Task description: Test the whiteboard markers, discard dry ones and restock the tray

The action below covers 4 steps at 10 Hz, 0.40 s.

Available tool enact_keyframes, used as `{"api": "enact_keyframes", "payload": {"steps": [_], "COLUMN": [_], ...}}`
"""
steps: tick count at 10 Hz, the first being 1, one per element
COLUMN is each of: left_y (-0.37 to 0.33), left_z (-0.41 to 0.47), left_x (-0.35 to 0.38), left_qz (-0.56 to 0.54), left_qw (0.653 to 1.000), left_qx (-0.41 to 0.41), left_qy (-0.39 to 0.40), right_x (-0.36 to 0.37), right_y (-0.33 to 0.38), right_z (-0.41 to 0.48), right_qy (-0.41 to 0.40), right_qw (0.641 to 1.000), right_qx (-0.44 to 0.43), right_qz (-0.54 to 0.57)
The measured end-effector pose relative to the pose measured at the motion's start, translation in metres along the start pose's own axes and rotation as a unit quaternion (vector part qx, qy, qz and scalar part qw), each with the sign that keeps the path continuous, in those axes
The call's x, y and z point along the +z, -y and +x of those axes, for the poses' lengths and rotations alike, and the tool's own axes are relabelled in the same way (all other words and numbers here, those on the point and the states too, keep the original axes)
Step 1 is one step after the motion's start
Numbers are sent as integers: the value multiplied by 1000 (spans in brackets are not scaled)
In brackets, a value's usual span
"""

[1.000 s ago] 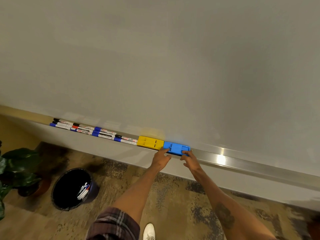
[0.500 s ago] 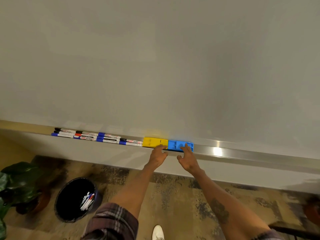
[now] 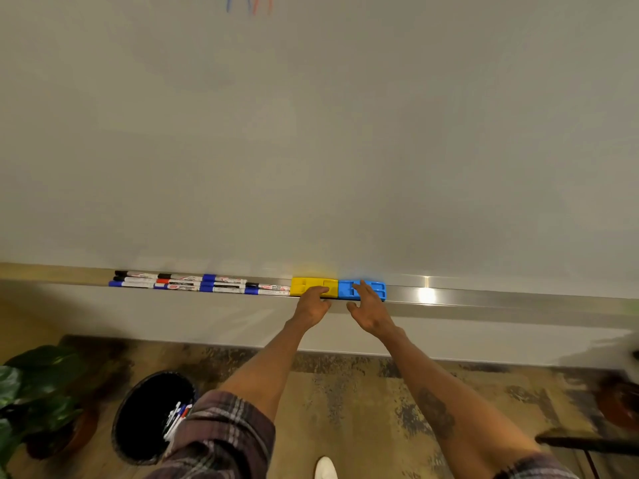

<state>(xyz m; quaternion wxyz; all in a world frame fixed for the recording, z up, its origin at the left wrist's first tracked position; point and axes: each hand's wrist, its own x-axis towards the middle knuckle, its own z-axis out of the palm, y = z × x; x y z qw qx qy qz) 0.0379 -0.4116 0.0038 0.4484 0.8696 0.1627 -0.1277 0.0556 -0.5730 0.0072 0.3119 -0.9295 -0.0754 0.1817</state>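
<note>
Both hands (image 3: pixel 309 307) outstretched, fingers (image 3: pixel 320 290) on erasers (image 3: pixel 300 283).

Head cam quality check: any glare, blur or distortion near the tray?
Head view: one bright glare patch on the metal tray, just right of the blue eraser; the markers have label text too soft to read; right frame edge smeared; tray line bows, wide-angle distortion.

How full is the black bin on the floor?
Mostly empty: a few markers lie in the bin, the rest is dark inside.
</note>
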Motion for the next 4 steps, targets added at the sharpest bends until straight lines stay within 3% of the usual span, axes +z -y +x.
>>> {"api": "enact_keyframes", "payload": {"steps": [4], "left_y": [51], "left_z": [-63], "left_x": [-62], "left_qz": [104], "left_qw": [990], "left_qx": [96], "left_qy": [-23], "right_x": [40], "right_y": [62], "right_z": [-72], "right_qy": [-91], "right_qw": [995], "right_qx": [-28], "right_qz": [-34]}}
